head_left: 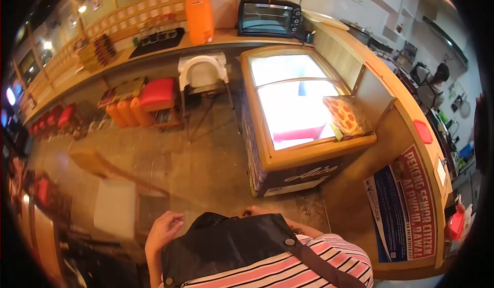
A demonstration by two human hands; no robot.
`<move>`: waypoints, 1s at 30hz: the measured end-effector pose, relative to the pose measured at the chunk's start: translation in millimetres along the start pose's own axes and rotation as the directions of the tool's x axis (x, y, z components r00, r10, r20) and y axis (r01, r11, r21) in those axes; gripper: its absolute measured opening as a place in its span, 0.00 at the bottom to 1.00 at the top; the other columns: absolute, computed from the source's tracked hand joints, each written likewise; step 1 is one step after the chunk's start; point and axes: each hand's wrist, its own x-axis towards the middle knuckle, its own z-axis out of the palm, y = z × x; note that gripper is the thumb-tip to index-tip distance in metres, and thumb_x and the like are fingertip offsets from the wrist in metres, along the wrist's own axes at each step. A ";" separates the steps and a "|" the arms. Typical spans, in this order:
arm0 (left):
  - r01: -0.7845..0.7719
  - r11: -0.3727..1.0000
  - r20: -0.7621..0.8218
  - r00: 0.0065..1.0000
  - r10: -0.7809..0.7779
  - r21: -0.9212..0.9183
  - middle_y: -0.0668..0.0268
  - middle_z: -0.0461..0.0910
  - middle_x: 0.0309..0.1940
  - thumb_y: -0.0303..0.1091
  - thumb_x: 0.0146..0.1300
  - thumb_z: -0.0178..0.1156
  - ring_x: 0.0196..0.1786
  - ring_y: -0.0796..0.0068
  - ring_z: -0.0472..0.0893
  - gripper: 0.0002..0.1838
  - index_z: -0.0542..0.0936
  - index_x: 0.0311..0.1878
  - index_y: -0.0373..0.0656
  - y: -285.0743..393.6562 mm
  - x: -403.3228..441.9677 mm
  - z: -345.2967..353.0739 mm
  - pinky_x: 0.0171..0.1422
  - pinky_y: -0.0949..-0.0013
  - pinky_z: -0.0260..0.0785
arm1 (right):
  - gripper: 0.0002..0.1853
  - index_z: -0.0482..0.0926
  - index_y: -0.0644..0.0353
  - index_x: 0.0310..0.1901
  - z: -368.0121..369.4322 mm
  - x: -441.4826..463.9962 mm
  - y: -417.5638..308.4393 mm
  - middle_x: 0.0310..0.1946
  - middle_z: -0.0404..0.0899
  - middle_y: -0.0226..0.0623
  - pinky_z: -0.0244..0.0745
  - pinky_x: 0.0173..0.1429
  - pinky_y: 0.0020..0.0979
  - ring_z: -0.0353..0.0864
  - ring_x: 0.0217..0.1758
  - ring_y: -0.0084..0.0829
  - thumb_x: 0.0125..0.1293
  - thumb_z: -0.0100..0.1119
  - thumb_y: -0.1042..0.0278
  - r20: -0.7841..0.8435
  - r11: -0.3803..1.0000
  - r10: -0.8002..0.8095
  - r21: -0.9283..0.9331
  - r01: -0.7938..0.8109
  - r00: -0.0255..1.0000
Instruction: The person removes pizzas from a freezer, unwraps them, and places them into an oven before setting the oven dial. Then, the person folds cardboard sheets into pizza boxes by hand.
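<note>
My left hand [169, 228] is held low in front of me, beside the black apron [226, 241] over my striped shirt. Its fingers are loosely bent and apart, with nothing visible in them. Only a small part of my right hand [255, 211] shows past the apron's upper edge, so its fingers are mostly hidden. Ahead of my right hand stands a chest freezer [269, 163] with a lit glass top. On its near right corner lies a packaged pizza [343, 115].
A wooden chair [116, 208] stands at the left. Beyond are a high chair [199, 74] and a red stool [157, 92]. The back counter carries an orange container [199, 18] and a toaster oven [269, 18]. A wooden partition with a poster [406, 205] borders the right side.
</note>
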 end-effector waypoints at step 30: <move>-0.193 0.663 0.328 0.749 0.576 -0.724 0.65 0.76 0.32 0.35 0.61 0.52 0.35 0.78 0.76 0.09 0.72 0.38 0.40 126.6 987.7 -42.3 0.43 0.74 0.67 | 0.12 0.77 0.63 0.40 -656.1 394.7 -79.0 0.34 0.78 0.39 0.71 0.44 0.29 0.77 0.37 0.29 0.59 0.55 0.64 -0.833 0.975 0.030 0.145 0.166 0.553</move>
